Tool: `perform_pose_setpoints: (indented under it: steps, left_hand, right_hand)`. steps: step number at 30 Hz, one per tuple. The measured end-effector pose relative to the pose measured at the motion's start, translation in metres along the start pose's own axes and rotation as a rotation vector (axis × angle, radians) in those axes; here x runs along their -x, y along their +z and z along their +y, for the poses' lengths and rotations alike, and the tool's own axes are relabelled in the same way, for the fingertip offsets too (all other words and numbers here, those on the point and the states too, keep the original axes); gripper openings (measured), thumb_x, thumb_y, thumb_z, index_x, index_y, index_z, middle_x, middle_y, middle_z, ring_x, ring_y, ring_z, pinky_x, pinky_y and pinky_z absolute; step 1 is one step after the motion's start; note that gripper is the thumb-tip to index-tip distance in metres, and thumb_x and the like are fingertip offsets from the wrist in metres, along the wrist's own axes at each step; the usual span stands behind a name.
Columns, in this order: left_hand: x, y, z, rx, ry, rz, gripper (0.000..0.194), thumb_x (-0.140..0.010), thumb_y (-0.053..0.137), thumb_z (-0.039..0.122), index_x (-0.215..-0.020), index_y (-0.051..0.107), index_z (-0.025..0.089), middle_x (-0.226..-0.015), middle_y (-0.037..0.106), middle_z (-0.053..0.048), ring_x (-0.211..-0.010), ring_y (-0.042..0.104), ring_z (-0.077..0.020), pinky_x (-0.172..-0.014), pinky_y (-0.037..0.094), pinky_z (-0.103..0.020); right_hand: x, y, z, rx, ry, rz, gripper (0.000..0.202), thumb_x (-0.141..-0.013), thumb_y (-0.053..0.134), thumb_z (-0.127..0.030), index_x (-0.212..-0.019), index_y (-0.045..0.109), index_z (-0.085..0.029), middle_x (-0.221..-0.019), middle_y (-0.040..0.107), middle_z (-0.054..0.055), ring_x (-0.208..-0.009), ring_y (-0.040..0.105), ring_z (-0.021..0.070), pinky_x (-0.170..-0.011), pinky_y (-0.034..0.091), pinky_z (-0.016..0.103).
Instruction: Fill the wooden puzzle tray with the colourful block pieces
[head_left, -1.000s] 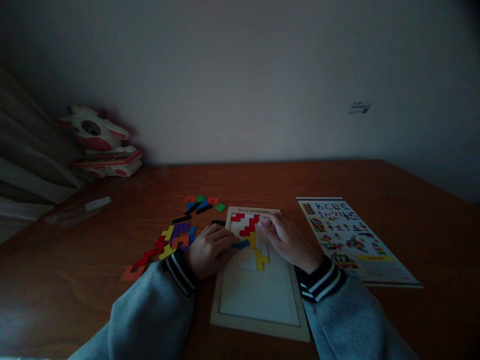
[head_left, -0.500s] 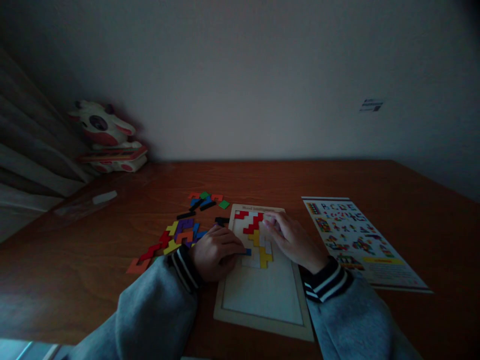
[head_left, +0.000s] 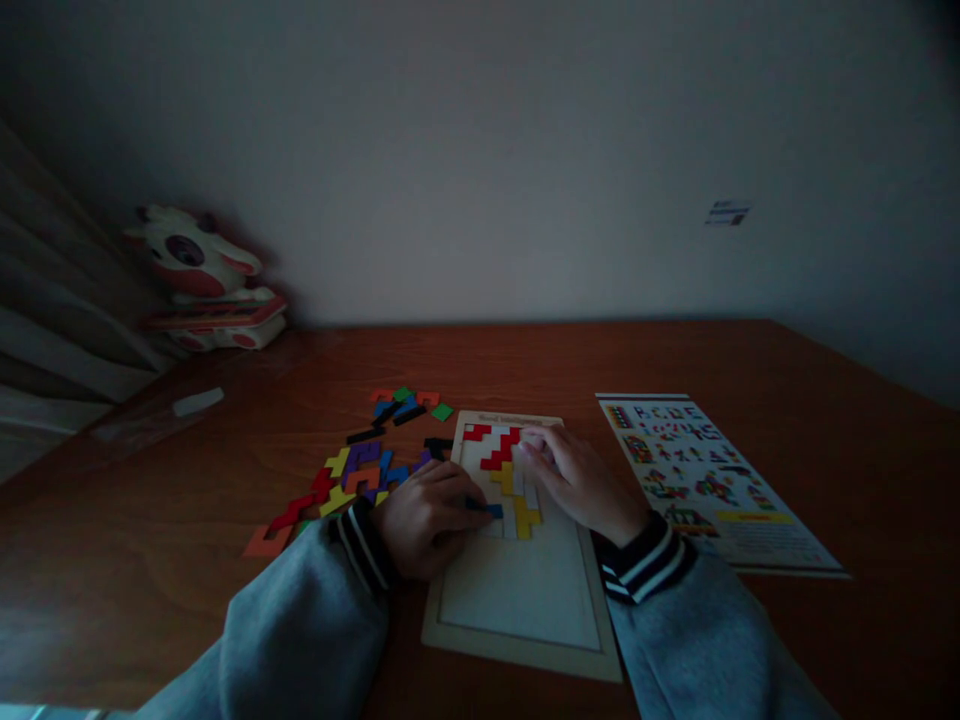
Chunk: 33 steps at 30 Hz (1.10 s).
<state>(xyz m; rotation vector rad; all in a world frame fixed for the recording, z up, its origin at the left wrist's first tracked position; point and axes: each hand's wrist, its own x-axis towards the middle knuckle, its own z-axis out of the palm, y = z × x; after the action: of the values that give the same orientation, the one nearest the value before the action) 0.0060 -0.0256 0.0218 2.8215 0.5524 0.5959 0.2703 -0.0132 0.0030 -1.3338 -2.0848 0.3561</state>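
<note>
Head view: left hand (head_left: 427, 515) pinches blue puzzle piece (head_left: 495, 511), visible end jutting right over puzzle board (head_left: 525, 600); right hand (head_left: 581, 480) farther, fingers curled, grip unclear.

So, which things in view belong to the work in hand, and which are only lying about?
Belong to the work:
blue puzzle piece at the left hand
wooden puzzle tray, inlaid pieces
loose coloured pieces
printed pattern sheet, probably

Seem just lying about:
toy cow
white strip
</note>
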Motion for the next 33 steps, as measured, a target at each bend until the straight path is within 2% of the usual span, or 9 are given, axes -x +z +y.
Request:
perform_pose_setpoints:
  steps: [6,11,13,17,23,33]
  left_hand:
    - [0.0,0.0,0.0,0.006,0.02,-0.015,0.041,-0.079,0.055,0.015,-0.117,0.068,0.023,-0.114,0.068,-0.009,-0.103,0.057,-0.0266,-0.088,0.048,-0.044]
    - [-0.002,0.0,0.003,0.01,0.002,0.022,0.026,-0.088,0.057,0.025,-0.109,0.071,0.021,-0.109,0.07,-0.01,-0.101,0.06,-0.0247,-0.086,0.05,-0.041]
    - [-0.003,0.001,0.003,-0.013,0.01,0.027,0.024,-0.091,0.06,0.032,-0.109,0.071,0.021,-0.109,0.071,-0.01,-0.1,0.061,-0.024,-0.087,0.05,-0.04]
    - [-0.003,0.002,0.001,-0.047,0.051,0.042,0.024,-0.093,0.062,0.033,-0.112,0.07,0.021,-0.11,0.073,-0.008,-0.101,0.063,-0.0236,-0.087,0.051,-0.039]
    - [-0.003,0.005,0.001,-0.054,0.049,0.067,0.021,-0.095,0.059,0.032,-0.109,0.072,0.023,-0.104,0.075,-0.007,-0.1,0.065,-0.0221,-0.087,0.052,-0.037]
    - [-0.004,0.005,0.0,-0.067,0.063,0.07,0.019,-0.097,0.058,0.03,-0.105,0.073,0.023,-0.104,0.076,-0.006,-0.097,0.066,-0.0207,-0.085,0.051,-0.035]
  right_hand:
    - [0.0,0.0,-0.001,0.009,-0.003,0.003,0.035,-0.102,0.038,-0.046,-0.116,0.058,-0.02,-0.101,0.067,0.009,-0.091,0.065,0.0214,-0.082,0.051,0.038]
    - [0.001,-0.002,-0.001,0.003,-0.009,-0.001,0.035,-0.1,0.041,-0.047,-0.117,0.057,-0.021,-0.102,0.067,0.009,-0.092,0.064,0.0214,-0.082,0.052,0.039]
    - [0.002,-0.005,-0.001,0.014,-0.007,-0.041,0.041,-0.095,0.051,-0.053,-0.121,0.056,-0.022,-0.108,0.065,0.01,-0.097,0.063,0.0234,-0.084,0.052,0.041]
    - [0.004,-0.011,-0.001,0.024,-0.021,-0.171,0.072,-0.075,0.071,-0.064,-0.132,0.051,-0.023,-0.129,0.057,0.013,-0.116,0.057,0.0293,-0.096,0.047,0.048]
    - [0.006,-0.01,0.0,0.025,-0.025,-0.231,0.098,-0.056,0.078,-0.073,-0.138,0.048,-0.028,-0.134,0.052,0.012,-0.124,0.049,0.0338,-0.102,0.04,0.056]
    - [0.006,-0.01,-0.004,0.055,-0.01,-0.242,0.097,-0.059,0.076,-0.074,-0.138,0.047,-0.026,-0.133,0.051,0.012,-0.125,0.048,0.0342,-0.103,0.04,0.054]
